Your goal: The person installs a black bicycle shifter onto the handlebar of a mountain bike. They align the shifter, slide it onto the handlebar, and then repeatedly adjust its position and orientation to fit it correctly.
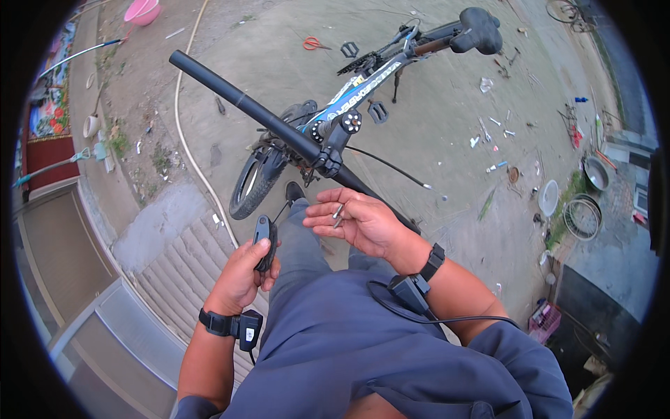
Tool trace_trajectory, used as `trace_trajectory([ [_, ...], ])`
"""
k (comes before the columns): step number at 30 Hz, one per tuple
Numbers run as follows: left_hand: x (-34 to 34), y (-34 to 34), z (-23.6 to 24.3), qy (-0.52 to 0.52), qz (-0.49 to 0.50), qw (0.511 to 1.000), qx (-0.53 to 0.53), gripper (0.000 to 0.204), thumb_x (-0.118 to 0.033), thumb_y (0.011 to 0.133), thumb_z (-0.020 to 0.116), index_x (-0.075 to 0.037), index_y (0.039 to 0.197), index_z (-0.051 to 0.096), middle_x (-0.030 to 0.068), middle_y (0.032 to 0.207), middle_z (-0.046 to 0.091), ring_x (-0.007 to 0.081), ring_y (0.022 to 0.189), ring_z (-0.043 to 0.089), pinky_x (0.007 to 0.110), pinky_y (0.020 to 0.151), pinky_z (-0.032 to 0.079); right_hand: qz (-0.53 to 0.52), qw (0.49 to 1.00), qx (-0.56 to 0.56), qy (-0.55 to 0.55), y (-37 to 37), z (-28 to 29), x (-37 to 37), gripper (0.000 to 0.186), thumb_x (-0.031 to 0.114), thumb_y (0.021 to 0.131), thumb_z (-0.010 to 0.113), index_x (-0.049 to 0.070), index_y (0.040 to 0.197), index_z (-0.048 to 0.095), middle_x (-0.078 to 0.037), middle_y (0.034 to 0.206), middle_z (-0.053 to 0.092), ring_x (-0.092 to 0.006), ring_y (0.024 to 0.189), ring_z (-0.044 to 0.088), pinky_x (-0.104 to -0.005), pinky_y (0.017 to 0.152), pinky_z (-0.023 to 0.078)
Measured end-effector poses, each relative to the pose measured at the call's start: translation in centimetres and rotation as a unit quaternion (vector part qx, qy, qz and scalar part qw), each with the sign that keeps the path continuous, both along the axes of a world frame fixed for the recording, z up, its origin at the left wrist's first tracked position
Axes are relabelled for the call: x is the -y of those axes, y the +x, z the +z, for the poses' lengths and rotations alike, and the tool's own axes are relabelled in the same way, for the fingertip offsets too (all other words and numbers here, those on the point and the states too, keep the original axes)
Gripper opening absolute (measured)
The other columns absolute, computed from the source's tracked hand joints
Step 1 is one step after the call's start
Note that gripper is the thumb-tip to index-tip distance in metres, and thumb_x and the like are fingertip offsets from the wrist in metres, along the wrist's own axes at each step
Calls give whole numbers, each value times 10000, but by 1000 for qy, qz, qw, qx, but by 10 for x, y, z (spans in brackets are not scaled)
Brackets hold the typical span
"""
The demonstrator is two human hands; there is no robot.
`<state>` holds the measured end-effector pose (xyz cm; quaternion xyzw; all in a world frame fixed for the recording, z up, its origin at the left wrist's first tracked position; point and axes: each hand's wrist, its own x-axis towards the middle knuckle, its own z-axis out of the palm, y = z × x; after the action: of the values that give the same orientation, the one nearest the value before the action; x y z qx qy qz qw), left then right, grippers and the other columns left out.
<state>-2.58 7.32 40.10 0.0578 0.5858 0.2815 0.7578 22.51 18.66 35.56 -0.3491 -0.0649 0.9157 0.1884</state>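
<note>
Hands apart here, in front of the dark blue shirt! The left hand [241,276] is wrapped around a slim black folding tool with a slotted body [263,237], thumb laid along its side, tool standing nearly upright. Across to the right hand [370,227]: palm turned up, fingers loosely extended, and there on them lie small silver metal pieces [338,216], too small to identify exactly. Black straps circle both wrists.

Just beyond, a long straight black handlebar [241,105] cuts diagonally past both hands, clamped in the stem of a blue, white and black bicycle [363,87]. Its knobbly black front tyre [258,183] sits turned near the person's shoe, a loose black cable [391,166] trails off to the right, and the black padded saddle [477,31] is way up top. Farther out on the ground: orange-handled scissors [314,43], a pale hose [183,140] snaking leftward, and a pink plastic basin [142,12]!
</note>
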Motion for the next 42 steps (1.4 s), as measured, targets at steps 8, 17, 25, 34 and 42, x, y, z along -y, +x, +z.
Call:
trace_trajectory([
  [8, -7, -49, 6, 28, -57, 997, 48, 417, -399, 1012, 578, -43, 1226, 542, 60, 752, 619, 112, 566, 549, 242, 524, 443, -63, 998, -2, 9, -38, 2, 17, 296, 149, 1053, 520, -20, 1292, 478, -250, 1292, 614, -359, 1188, 647, -401, 953, 581],
  [17, 6, -27, 4, 49, -87, 992, 75, 505, -422, 986, 594, -17, 1277, 513, 62, 756, 610, 115, 572, 547, 227, 516, 405, -36, 991, 116, 57, -59, -6, 27, 256, 227, 1043, 589, 1, 1159, 555, -219, 1151, 684, -109, 591, 648, -191, 466, 499],
  [25, 26, -4, -1, 58, -40, 995, 71, 435, -412, 1007, 595, -35, 1220, 552, 39, 743, 600, 90, 539, 528, 216, 505, 400, -15, 991, 119, 63, -54, -7, 31, 262, 213, 1045, 586, -10, 1176, 542, -223, 1152, 682, -71, 502, 555, -180, 453, 467],
  [34, 36, 7, -15, 28, 68, 976, 203, 444, -430, 1019, 573, -27, 1205, 554, 56, 740, 613, 98, 529, 534, 228, 483, 395, 31, 981, 146, 127, -49, -6, 31, 319, 192, 1055, 565, -11, 1296, 514, -205, 1170, 684, -58, 477, 527, -174, 446, 432],
  [42, 16, 25, -24, 67, 24, 993, 94, 429, -460, 1017, 565, -46, 1132, 545, 36, 751, 608, 79, 541, 532, 226, 489, 397, -18, 979, 186, 80, -58, -15, 23, 357, 289, 1063, 548, 18, 1295, 522, -179, 1183, 664, -66, 490, 485, -206, 463, 402],
])
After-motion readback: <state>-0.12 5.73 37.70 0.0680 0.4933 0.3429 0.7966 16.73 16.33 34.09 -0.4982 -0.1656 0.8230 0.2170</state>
